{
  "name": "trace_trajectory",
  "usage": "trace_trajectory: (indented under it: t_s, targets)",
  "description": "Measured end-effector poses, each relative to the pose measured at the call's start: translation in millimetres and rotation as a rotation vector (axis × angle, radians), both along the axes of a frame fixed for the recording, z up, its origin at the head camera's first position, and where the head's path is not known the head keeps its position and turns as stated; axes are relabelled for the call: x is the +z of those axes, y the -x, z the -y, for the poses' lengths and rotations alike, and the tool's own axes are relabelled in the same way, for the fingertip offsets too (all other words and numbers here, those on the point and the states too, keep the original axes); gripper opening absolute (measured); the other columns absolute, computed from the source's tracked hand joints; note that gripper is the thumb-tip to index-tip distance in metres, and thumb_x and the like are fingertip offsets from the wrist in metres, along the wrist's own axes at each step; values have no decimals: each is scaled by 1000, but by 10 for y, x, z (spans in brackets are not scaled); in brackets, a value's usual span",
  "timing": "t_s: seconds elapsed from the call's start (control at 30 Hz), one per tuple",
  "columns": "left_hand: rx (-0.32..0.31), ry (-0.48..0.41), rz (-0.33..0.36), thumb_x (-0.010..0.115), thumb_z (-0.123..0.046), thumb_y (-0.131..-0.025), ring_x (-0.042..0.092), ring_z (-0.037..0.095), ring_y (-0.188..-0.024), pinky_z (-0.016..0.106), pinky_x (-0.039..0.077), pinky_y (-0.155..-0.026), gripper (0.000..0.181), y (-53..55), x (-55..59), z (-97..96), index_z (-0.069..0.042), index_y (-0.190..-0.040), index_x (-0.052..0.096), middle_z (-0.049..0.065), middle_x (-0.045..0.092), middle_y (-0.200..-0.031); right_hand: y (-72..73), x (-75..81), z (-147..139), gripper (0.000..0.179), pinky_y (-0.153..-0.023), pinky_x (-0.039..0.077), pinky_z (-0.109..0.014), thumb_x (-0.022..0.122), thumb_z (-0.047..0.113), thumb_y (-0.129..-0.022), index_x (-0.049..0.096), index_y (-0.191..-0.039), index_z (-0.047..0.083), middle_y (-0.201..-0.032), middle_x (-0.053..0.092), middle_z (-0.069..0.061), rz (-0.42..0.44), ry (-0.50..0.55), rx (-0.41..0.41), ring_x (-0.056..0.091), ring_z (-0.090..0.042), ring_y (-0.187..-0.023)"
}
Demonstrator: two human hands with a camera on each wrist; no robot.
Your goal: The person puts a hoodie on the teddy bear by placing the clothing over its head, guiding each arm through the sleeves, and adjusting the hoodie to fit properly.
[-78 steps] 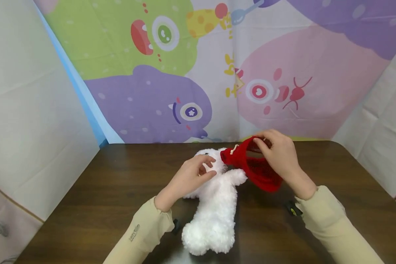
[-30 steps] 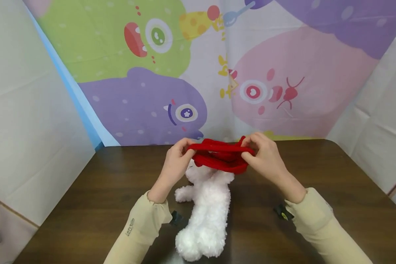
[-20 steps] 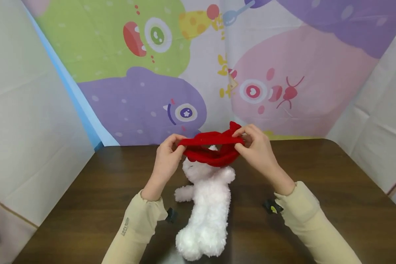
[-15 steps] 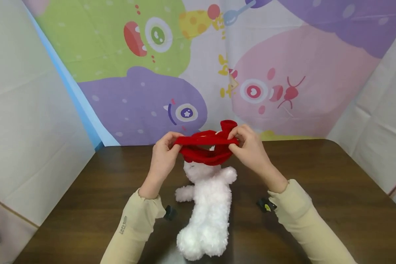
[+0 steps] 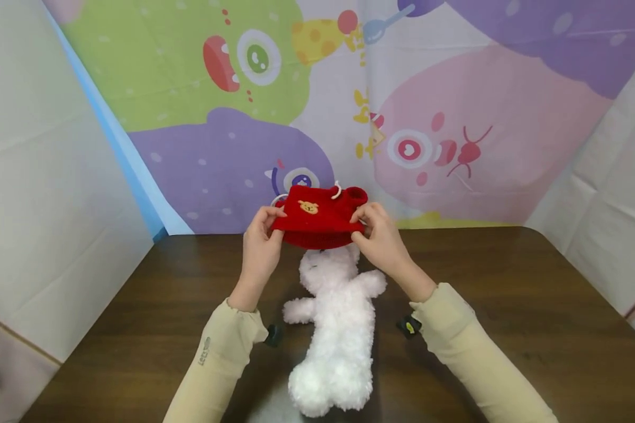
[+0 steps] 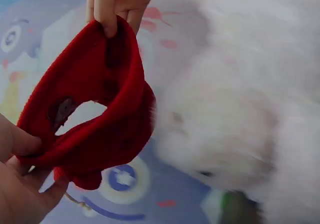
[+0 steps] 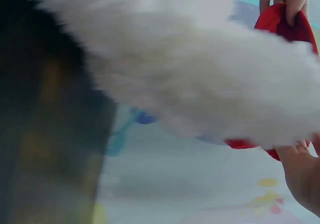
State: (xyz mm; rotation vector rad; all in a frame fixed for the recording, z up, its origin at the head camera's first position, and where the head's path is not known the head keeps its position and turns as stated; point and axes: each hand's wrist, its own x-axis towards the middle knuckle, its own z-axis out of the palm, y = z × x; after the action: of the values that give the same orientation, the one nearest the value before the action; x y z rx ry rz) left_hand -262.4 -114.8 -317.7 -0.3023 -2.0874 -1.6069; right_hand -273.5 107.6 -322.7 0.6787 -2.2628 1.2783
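A small red toy sweater (image 5: 323, 214) with a bear patch and white cords is stretched between both hands, its hem opening towards me. My left hand (image 5: 261, 241) pinches the hem's left end between thumb and fingers. At the other end, my right hand (image 5: 383, 244) pinches the same edge. Just below the sweater is the head of a fluffy white plush toy (image 5: 344, 329), its arms out and legs towards me. Looking through the red sweater (image 6: 110, 124) in the left wrist view, I see a gap at its far side. White fur (image 7: 175, 63) covers much of the right wrist view.
The plush toy lies on a dark brown wooden table (image 5: 164, 311). Behind the table hangs a cloth backdrop (image 5: 275, 147) with cartoon creatures, and pale fabric panels (image 5: 58, 176) stand at the sides. Each sleeve has a dark device (image 5: 408, 326) at the wrist.
First only the right hand held the sweater, while the left was at the toy's head. Now both grip its hem; it has moved left, and its bear patch has turned into view.
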Motion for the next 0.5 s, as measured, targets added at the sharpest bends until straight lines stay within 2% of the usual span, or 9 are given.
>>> trace_trajectory:
  t_s: [0.07,0.17,0.2,0.3,0.4,0.5]
  targets:
    - [60,88,29,46,7,-84,58,18,-88,18,47,-68,19,13,-114,8,-3,-97,55,11,64,-110,18,-89,2,15,-71,45,-29,53,-4,-77,54,-90,4,-100,48,-9,62,-30,12,48,-20,-86]
    - [171,299,114,48,2,-83,57,23,-78,29,45,-63,16,-11,-302,10,-6,-94,57,10,67,-102,-4,-208,-8,14,-70,44,-29,53,-1,-79,54,-92,5,-99,48,-8,148,-97,13,47,-19,-79]
    - [194,374,154,49,1,-82,58,23,-78,31,46,-65,15,-23,-362,6,-6,-93,57,11,67,-99,-14,-240,-16,14,-68,43,-29,53,0,-80,54,-93,6,-98,48,-8,169,-118,11,45,-19,-75]
    - [177,539,306,51,-5,-82,55,25,-70,34,44,-60,10,-58,-499,-14,-5,-91,56,12,64,-89,-39,-302,-50,13,-65,40,-30,54,2,-80,55,-93,6,-94,48,-8,203,-169,-3,43,-19,-72]
    - [112,562,447,51,-10,-83,52,24,-70,32,41,-59,10,-67,-586,-51,-3,-90,51,13,58,-87,-44,-344,-95,12,-65,39,-30,56,3,-80,56,-91,6,-93,50,-8,220,-217,-13,43,-20,-72]
    - [39,440,530,48,-11,-85,51,26,-78,32,41,-64,14,-53,-657,-112,0,-95,44,18,54,-93,-43,-387,-142,11,-67,39,-30,57,3,-80,57,-91,5,-94,52,-10,238,-262,-13,45,-20,-76]
